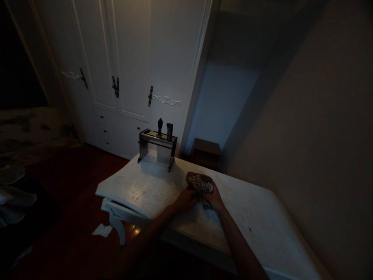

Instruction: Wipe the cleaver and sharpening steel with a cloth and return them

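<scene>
hands [186,199] [215,197] gripping patterned cloth [199,182] | slotted rack [157,139] beyond, on white table [244,210] | wardrobe [131,58] behind

I see a brown bundle [199,182] with pale blotches, a white table [244,210], black handles [169,131] and a dark red floor [72,186].

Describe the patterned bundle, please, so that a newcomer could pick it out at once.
Start from the white table in front of the wardrobe. Around its middle, the left hand and right hand hold the bundle. It is brown with pale markings and looks crumpled, unlike the rigid rack farther back.
</scene>
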The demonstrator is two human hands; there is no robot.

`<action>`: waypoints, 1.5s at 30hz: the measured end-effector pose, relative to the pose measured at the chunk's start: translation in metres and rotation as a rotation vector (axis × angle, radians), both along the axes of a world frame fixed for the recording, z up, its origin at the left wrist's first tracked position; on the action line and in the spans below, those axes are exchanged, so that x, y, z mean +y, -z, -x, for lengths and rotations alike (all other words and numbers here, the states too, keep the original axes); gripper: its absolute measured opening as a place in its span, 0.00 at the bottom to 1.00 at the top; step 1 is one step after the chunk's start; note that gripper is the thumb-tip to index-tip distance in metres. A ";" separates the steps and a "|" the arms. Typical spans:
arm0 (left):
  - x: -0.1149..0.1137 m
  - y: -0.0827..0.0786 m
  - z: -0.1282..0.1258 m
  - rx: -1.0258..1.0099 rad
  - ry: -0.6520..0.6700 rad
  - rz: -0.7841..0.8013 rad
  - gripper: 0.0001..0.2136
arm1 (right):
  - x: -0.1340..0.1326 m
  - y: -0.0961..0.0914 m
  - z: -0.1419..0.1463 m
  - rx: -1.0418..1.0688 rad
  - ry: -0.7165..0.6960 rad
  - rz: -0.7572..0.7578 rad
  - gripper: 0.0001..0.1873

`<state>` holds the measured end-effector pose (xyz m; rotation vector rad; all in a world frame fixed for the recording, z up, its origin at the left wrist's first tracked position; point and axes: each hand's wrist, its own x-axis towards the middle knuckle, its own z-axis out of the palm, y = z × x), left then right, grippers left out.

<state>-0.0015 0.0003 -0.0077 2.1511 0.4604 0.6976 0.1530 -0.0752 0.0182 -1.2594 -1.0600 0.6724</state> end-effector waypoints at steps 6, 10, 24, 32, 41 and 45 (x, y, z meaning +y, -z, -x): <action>0.001 -0.005 0.021 -0.106 -0.078 0.116 0.12 | -0.005 0.016 -0.026 -0.028 0.147 0.017 0.38; 0.013 -0.020 0.045 -0.274 -0.308 0.172 0.11 | -0.019 0.019 -0.053 -0.026 0.095 0.019 0.39; 0.150 -0.212 0.086 -0.356 -0.897 -0.010 0.17 | -0.033 0.036 -0.069 0.078 0.096 0.098 0.38; 0.181 -0.225 0.069 -0.001 -0.864 -0.004 0.19 | -0.035 0.032 -0.070 0.033 0.098 0.132 0.38; 0.179 -0.217 0.062 0.010 -0.857 -0.157 0.12 | -0.035 0.028 -0.065 0.089 0.123 0.133 0.39; 0.180 -0.218 0.062 -0.043 -0.839 -0.180 0.13 | -0.036 0.028 -0.066 0.055 0.116 0.122 0.40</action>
